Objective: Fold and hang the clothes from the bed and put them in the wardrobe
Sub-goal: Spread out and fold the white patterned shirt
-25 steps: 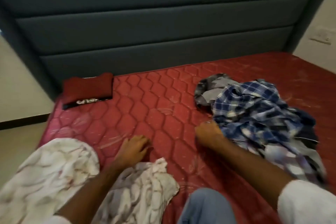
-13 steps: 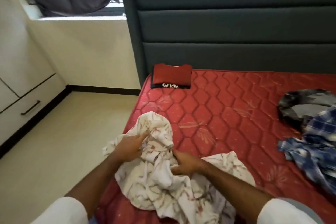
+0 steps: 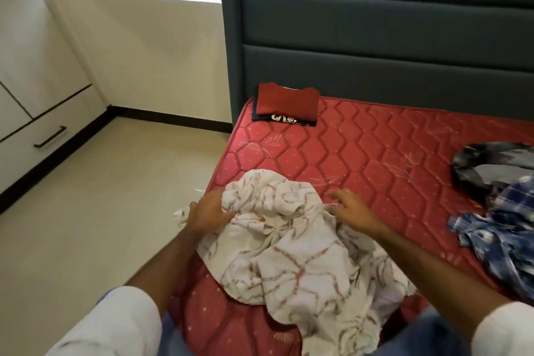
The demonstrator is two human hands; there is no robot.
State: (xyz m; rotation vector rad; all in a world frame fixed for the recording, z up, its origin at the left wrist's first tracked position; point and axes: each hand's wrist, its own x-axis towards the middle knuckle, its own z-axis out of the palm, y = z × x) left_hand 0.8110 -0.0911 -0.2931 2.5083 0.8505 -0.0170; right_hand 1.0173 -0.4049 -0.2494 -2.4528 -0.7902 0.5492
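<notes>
Head view looks down on 2 bare hands working a crumpled white garment (image 3: 291,243) with a reddish-brown marbled pattern, which lies bunched at the near left corner of the red quilted mattress (image 3: 375,153) and spills over its edge. Left hand (image 3: 206,212) is curled onto the cloth's left edge, fingers bent against a fold, apparently pinching it, though whether fabric sits fully between thumb and fingers cannot be told. Right hand (image 3: 351,208) has its fingers spread and loose, resting at the cloth's right edge with nothing clasped. Judging from this, the step in hand is spreading the garment flat before folding; to do it well, each hand should find a seam or shoulder, pull apart evenly, and drag the piece further onto the mattress so the overhanging part does not slide to the floor. Beyond the hands, near the dark padded headboard (image 3: 375,46), a folded red shirt (image 3: 286,102) sits on another dark folded piece. To the right of the right hand, well apart, lie a blue checked shirt (image 3: 500,243) and a grey mottled garment (image 3: 491,165), both unfolded. Left of the left hand is pale bare floor (image 3: 95,211), then cream cupboard fronts with a dark drawer handle (image 3: 49,137), and a window with dark cloth above.
</notes>
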